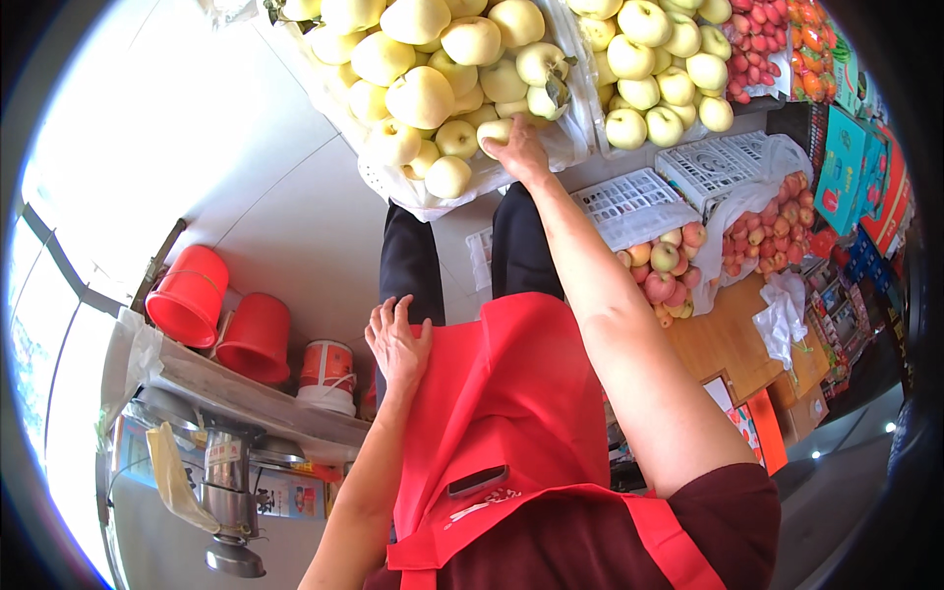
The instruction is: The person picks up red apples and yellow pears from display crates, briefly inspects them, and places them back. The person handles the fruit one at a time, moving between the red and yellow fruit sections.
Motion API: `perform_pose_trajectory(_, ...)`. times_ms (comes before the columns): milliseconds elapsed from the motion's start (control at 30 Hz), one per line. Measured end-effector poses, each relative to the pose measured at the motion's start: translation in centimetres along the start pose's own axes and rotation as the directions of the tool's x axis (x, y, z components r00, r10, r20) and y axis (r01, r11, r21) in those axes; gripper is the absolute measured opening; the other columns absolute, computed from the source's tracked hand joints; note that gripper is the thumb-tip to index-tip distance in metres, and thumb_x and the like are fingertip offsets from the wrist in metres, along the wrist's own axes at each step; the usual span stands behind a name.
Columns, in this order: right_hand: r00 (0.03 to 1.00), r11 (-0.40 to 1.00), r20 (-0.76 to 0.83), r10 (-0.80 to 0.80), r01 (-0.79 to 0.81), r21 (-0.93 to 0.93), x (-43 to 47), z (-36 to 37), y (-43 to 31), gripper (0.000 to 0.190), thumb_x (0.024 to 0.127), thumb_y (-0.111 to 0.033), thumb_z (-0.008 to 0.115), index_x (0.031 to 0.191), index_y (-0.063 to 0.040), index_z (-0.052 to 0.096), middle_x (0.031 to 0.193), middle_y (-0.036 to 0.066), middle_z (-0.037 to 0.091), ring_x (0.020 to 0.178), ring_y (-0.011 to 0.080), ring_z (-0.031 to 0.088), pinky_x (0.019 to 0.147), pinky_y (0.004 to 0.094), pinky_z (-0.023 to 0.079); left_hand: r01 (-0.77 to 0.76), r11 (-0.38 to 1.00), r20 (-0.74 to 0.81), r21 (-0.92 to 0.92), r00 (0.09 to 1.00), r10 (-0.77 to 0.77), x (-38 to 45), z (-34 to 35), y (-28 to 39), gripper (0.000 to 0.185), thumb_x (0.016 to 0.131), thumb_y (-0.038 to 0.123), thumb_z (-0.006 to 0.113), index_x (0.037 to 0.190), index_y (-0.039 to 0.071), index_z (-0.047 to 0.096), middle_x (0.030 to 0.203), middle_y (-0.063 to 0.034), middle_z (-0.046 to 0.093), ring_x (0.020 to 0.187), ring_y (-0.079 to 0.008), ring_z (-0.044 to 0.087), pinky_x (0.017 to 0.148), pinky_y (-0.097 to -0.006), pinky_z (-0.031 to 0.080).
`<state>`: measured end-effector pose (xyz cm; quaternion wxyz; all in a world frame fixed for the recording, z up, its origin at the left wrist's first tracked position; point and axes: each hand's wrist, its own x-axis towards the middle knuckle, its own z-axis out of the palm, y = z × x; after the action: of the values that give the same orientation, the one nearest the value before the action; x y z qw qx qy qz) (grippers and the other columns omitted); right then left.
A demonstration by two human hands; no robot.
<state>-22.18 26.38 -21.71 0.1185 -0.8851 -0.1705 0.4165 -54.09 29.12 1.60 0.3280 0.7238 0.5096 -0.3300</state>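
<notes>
My right hand [525,150] reaches forward to the near edge of a plastic-lined crate [472,188] heaped with pale yellow apples [420,96]. Its thumb and fingers are around one yellow apple [494,136] at the front of the heap. Part of that apple is hidden by the fingers. My left hand [399,343] rests at the hem of my red apron [509,383], over my dark trouser leg, fingers apart and nothing in it. A dark phone [478,481] sticks out of the apron pocket.
A second lot of yellow apples [645,88] stands to the right, then small red fruit [756,48]. White plastic crates [627,195] and red apples [667,269] sit nearer, beside a wooden table [719,346]. Red buckets [193,291] and a hanging scale [227,472] are at left.
</notes>
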Motion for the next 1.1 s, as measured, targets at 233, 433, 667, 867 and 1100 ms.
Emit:
perform_pose_trajectory(233, 0.993, 0.968, -0.077, -0.09, 0.069, -0.241, -1.9, -0.8, -2.5, 0.077, 0.083, -0.032, 0.086, 0.145, -0.009, 0.047, 0.136, 0.022, 0.055, 0.126, 0.0428, 0.055, 0.103, 0.0545, 0.049, -0.01, 1.0, -0.007, 0.005, 1.0, 0.01, 0.0, -0.2, 0.3, 0.054, 0.087, 0.03, 0.078, 0.137, 0.015, 0.065, 0.146, -0.0121, 0.06, 0.142, -0.0356, 0.047, 0.117, -0.0527, 0.034)
perform_pose_trajectory(433, 0.91, 0.896, -0.025, -0.414, 0.403, -0.185, -7.2, 1.0, -3.9, 0.073, 0.085, -0.034, 0.086, 0.143, -0.01, 0.049, 0.141, 0.018, 0.051, 0.134, 0.0383, 0.048, 0.115, 0.0512, 0.04, -0.008, 1.0, 0.004, 0.012, 1.0, 0.008, 0.2, -0.4, 0.4, 0.054, 0.086, 0.03, 0.078, 0.137, 0.015, 0.065, 0.145, -0.0123, 0.06, 0.141, -0.0355, 0.048, 0.117, -0.0524, 0.034)
perform_pose_trajectory(667, 0.928, 0.91, 0.099, -0.359, 0.371, -0.186, -8.5, 3.9, -5.5, 0.085, 0.072, -0.023, 0.093, 0.142, -0.005, 0.048, 0.138, 0.022, 0.05, 0.13, 0.0416, 0.053, 0.112, 0.0512, 0.044, -0.003, 1.0, 0.01, -0.007, 1.0, 0.003, 0.5, -0.9, 0.3, 0.054, 0.087, 0.029, 0.078, 0.137, 0.015, 0.065, 0.144, -0.0121, 0.061, 0.141, -0.0351, 0.048, 0.118, -0.0526, 0.034)
perform_pose_trajectory(867, 0.982, 0.829, -0.026, -0.187, 0.172, 0.532, -7.1, 1.9, -3.4, 0.081, 0.082, -0.024, 0.085, 0.145, -0.002, 0.039, 0.134, 0.019, 0.052, 0.126, 0.0315, 0.054, 0.11, 0.0434, 0.047, -0.004, 1.0, 0.002, -0.007, 1.0, 0.004, 0.6, -1.2, 0.4, 0.053, 0.086, 0.027, 0.078, 0.136, 0.014, 0.066, 0.142, -0.0111, 0.062, 0.14, -0.0335, 0.049, 0.118, -0.0528, 0.035)
perform_pose_trajectory(1100, 0.981, 0.838, -0.122, -0.151, 0.192, 0.51, -4.7, -1.4, -2.2, 0.078, 0.081, -0.018, 0.084, 0.143, -0.004, 0.039, 0.131, 0.021, 0.058, 0.118, 0.0347, 0.061, 0.105, 0.045, 0.05, -0.006, 1.0, 0.011, -0.017, 1.0, 0.006, 0.8, -1.2, 0.4, 0.053, 0.087, 0.028, 0.078, 0.136, 0.014, 0.066, 0.142, -0.0112, 0.062, 0.139, -0.0341, 0.05, 0.117, -0.0524, 0.035)
